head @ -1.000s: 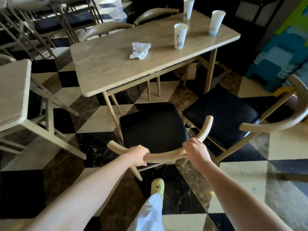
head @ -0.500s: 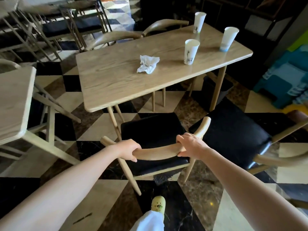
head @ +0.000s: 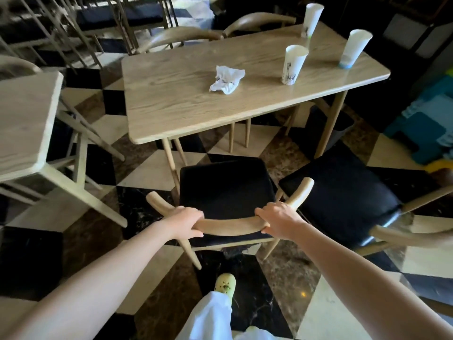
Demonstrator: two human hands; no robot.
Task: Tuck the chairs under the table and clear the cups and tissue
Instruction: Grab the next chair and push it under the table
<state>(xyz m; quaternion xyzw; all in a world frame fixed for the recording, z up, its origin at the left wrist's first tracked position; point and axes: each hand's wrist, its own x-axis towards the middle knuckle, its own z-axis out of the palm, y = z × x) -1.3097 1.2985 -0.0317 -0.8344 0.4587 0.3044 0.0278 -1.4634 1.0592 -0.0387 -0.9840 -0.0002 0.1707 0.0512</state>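
With left hand (head: 186, 220) and right hand (head: 278, 220) gripping the chair's backrest (head: 230, 225), push it straight between the table (head: 196, 114) legs.

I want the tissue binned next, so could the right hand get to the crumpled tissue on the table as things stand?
Probably not yet. The right hand is shut on the chair backrest, and that chair's seat lies between the person and the table. The tissue sits mid-table with nothing covering it.
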